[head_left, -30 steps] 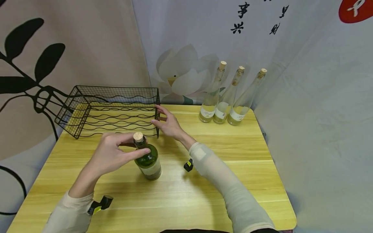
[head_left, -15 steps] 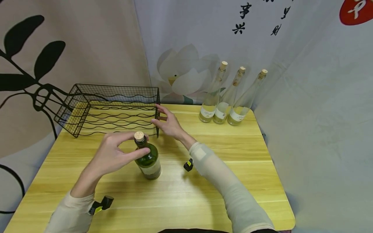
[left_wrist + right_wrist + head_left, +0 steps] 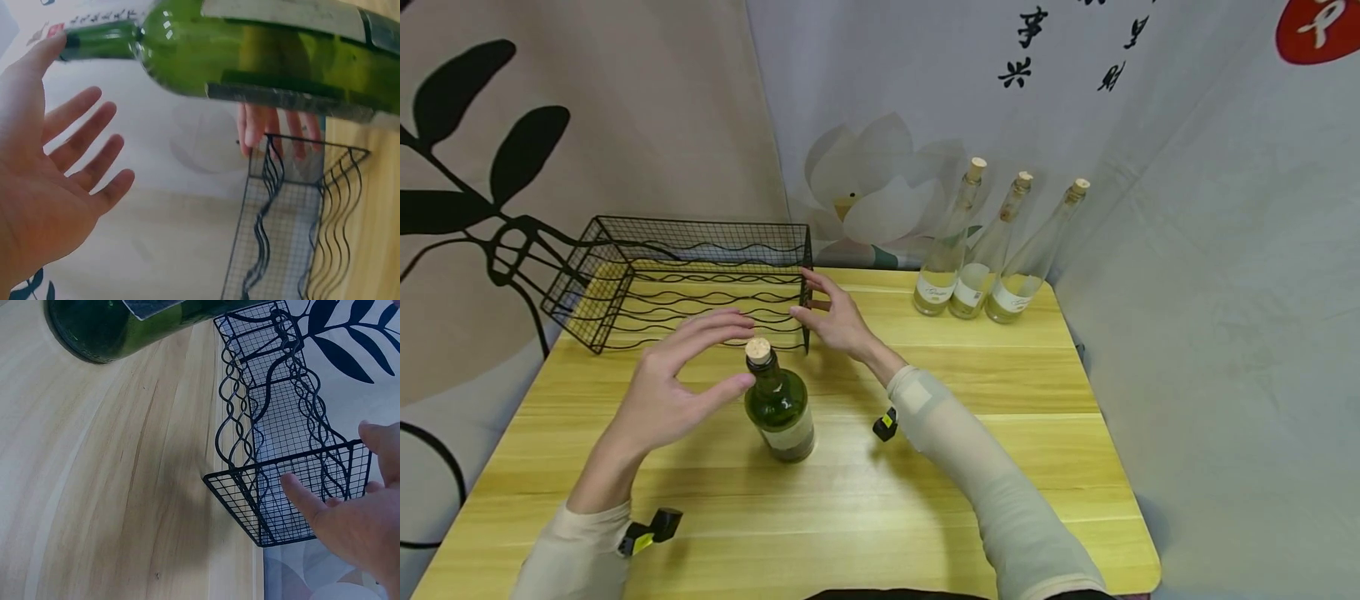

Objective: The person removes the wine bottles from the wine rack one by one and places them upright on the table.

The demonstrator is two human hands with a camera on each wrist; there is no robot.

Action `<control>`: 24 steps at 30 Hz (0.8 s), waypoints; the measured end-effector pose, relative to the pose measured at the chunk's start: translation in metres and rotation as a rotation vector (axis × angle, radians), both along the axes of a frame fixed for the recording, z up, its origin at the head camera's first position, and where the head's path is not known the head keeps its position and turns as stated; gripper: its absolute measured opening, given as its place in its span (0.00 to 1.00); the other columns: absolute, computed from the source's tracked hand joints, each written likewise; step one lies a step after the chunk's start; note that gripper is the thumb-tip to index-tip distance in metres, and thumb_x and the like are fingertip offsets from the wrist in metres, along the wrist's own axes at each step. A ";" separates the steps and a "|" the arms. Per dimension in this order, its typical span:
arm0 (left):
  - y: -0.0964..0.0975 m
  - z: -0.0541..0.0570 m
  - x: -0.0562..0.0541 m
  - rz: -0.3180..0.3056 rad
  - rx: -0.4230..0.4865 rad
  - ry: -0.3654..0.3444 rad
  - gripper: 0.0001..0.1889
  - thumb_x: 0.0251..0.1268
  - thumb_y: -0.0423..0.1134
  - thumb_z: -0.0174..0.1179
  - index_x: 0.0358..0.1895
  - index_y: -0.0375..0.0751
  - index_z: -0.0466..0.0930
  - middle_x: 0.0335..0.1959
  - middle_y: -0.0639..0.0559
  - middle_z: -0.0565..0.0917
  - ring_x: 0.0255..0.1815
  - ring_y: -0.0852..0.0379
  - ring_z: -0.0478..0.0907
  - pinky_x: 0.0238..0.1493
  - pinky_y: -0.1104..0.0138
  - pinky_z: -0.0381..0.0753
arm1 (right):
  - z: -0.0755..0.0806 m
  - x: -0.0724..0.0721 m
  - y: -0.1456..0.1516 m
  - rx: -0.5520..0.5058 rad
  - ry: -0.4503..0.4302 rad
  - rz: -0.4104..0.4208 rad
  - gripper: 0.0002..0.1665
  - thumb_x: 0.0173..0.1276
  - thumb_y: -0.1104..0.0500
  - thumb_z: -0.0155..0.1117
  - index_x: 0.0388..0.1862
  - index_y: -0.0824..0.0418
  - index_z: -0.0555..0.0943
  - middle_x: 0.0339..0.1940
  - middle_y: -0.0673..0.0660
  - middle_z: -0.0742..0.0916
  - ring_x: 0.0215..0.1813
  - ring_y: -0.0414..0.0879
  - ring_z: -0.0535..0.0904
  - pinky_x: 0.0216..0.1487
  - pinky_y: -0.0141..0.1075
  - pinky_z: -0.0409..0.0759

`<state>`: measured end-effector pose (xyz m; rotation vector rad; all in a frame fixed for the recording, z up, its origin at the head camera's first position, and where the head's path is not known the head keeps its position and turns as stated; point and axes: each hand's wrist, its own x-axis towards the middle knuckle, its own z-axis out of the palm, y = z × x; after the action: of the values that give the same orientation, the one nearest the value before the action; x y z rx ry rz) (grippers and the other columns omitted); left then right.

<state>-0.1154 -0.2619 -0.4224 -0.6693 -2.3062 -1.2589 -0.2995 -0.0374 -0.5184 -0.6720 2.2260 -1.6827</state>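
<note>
A green glass bottle (image 3: 788,429) with a cork stopper (image 3: 758,350) and a pale label stands upright on the wooden table. Just left of its neck, my left hand (image 3: 664,387) has its fingers spread and holds nothing. The left wrist view shows the thumb tip (image 3: 53,47) right at the bottle neck, the other fingers extended. Behind the bottle is a black wire rack (image 3: 700,222) with wavy bars and mesh ends. My right hand (image 3: 841,327) touches its right end with extended fingers, seen against the mesh in the right wrist view.
Three clear corked bottles (image 3: 934,292) with white labels stand together at the back right of the table (image 3: 850,517). A printed cloth (image 3: 880,75) hangs behind. At the left, a black leaf-shaped metal ornament (image 3: 531,154) reaches across the rack's left side.
My left hand has released the green bottle's neck, its fingers opening and moving slightly left. The bottle stays put. My right hand remains at the rack's end.
</note>
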 end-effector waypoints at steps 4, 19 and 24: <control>-0.009 -0.008 -0.002 -0.030 0.053 0.036 0.29 0.57 0.27 0.76 0.66 0.37 0.90 0.71 0.40 0.88 0.80 0.57 0.80 0.86 0.70 0.70 | 0.000 0.000 0.000 0.001 -0.010 0.004 0.46 0.85 0.46 0.70 0.94 0.44 0.62 0.92 0.64 0.68 0.85 0.73 0.74 0.75 0.59 0.88; -0.062 -0.030 -0.020 0.341 -0.007 0.067 0.27 0.72 0.37 0.72 0.74 0.47 0.87 0.73 0.37 0.87 0.80 0.71 0.75 0.81 0.79 0.66 | -0.002 0.001 0.002 -0.017 -0.019 0.012 0.45 0.86 0.47 0.69 0.94 0.42 0.62 0.92 0.63 0.68 0.87 0.74 0.71 0.78 0.60 0.86; -0.084 -0.042 -0.029 0.431 -0.050 0.033 0.28 0.77 0.41 0.70 0.78 0.49 0.83 0.78 0.37 0.84 0.83 0.40 0.76 0.89 0.62 0.66 | -0.003 -0.001 0.001 -0.011 -0.011 0.013 0.45 0.86 0.47 0.69 0.94 0.43 0.61 0.92 0.63 0.68 0.86 0.73 0.72 0.78 0.59 0.85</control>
<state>-0.1448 -0.3461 -0.4645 -0.1867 -2.2964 -0.9825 -0.3003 -0.0361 -0.5211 -0.6767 2.2021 -1.6889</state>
